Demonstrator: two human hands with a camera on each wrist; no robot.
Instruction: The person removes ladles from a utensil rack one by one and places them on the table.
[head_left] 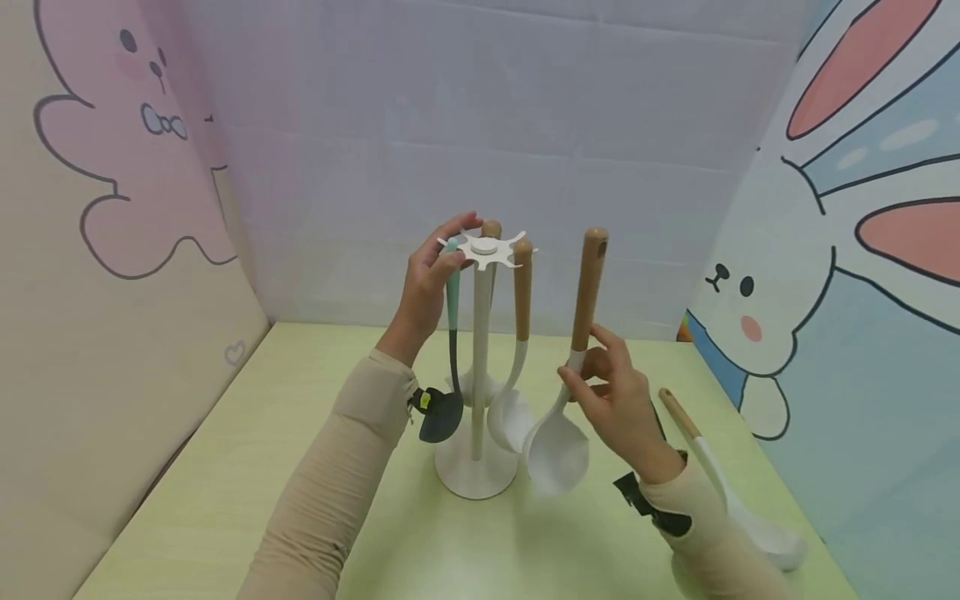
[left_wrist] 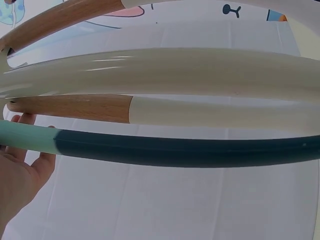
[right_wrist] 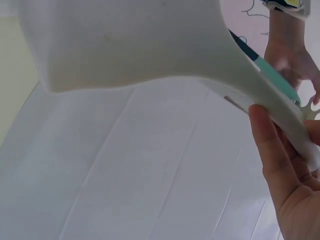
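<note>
A white utensil stand (head_left: pixel 480 358) with a hooked top stands on the table. My left hand (head_left: pixel 429 279) grips the stand's top from the left, thumb in front, beside the teal handle of a dark utensil (head_left: pixel 442 417) hanging there. A white ladle with a wooden handle (head_left: pixel 522 292) hangs on the right side, and another wooden-handled utensil (head_left: pixel 491 228) hangs behind the post. To the right of the stand, my right hand (head_left: pixel 618 400) pinches the white neck of a larger ladle (head_left: pixel 558 454), its wooden handle pointing up. In the right wrist view the ladle's bowl (right_wrist: pixel 125 45) looms close.
Another white utensil with a wooden handle (head_left: pixel 681 414) lies at the table's right side, partly behind my right forearm. The pale yellow-green table (head_left: pixel 247 467) meets a light cloth backdrop (head_left: pixel 480 125) at the back. Printed cartoon panels stand on both sides.
</note>
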